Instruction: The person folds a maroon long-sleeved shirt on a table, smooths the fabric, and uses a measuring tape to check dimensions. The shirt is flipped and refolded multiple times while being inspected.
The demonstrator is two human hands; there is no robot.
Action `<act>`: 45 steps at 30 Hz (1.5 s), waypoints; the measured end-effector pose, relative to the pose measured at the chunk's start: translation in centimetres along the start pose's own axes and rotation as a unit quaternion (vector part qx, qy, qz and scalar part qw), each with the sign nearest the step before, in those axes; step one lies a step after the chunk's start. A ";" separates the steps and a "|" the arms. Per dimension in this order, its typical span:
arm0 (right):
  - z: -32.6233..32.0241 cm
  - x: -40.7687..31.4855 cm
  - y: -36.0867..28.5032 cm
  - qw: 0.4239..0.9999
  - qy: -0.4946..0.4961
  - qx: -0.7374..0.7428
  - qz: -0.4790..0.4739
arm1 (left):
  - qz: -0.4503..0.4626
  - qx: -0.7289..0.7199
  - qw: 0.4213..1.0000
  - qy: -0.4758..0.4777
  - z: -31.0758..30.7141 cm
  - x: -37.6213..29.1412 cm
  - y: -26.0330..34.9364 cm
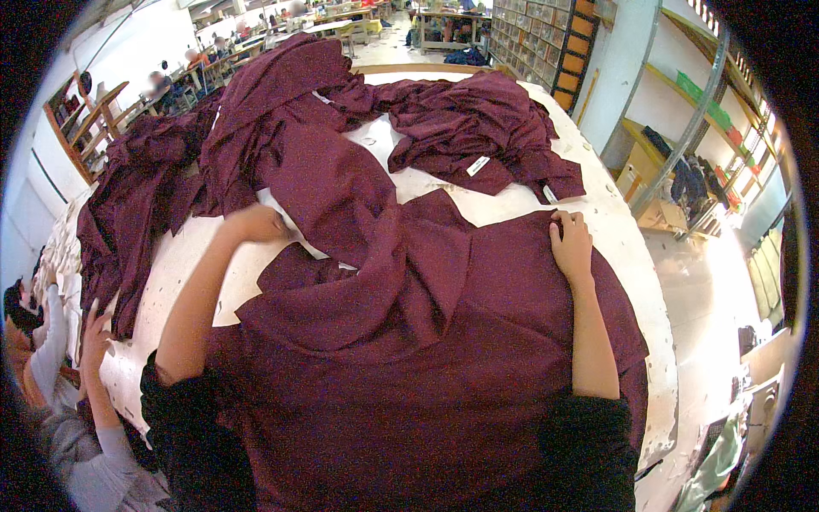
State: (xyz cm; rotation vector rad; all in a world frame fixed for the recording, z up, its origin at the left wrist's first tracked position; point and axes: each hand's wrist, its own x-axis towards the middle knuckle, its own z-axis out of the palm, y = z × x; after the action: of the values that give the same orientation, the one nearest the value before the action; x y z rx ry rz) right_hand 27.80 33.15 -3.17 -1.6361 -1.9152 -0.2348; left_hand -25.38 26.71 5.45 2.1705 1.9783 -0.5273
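Maroon fabric (397, 397) lies spread over the white table in front of me, with a loose fold across its middle. At its upper right corner my right hand (572, 240) rests with bent fingertips on the edge; whether it pinches the cloth is unclear. My left hand (259, 224), somewhat blurred, is beside a twisted maroon length (333, 179) that leads up to a heap; its fingers are partly hidden. A second crumpled maroon pile (473, 121) lies farther back, with a white label (478, 166) on it.
The white table (656, 384) curves down on the right. More maroon cloth (137, 185) hangs at the left, where co-workers' arms (96, 358) reach in. Beyond stand a shelf of small compartments (531, 38), work tables (454, 16) and seated people. A metal-framed rack (691, 115) is at the right.
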 end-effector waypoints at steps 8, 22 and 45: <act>0.0 0.0 0.6 1.000 -0.006 0.001 0.002 | 0.113 -0.331 0.935 -0.065 -2.1 -1.5 7.8; -0.4 -0.2 0.0 1.000 -0.013 -0.010 0.017 | 0.039 -0.513 0.838 -0.182 -3.2 -2.8 12.0; 0.0 0.7 2.0 0.998 -0.056 0.022 0.010 | 0.018 -0.168 0.868 0.468 -1.9 -9.3 5.1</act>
State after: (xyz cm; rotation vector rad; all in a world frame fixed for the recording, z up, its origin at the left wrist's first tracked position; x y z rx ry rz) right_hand 29.67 34.22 -3.23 -1.6699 -1.9719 -0.0943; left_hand -20.63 18.10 9.95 2.4127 2.1294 1.0142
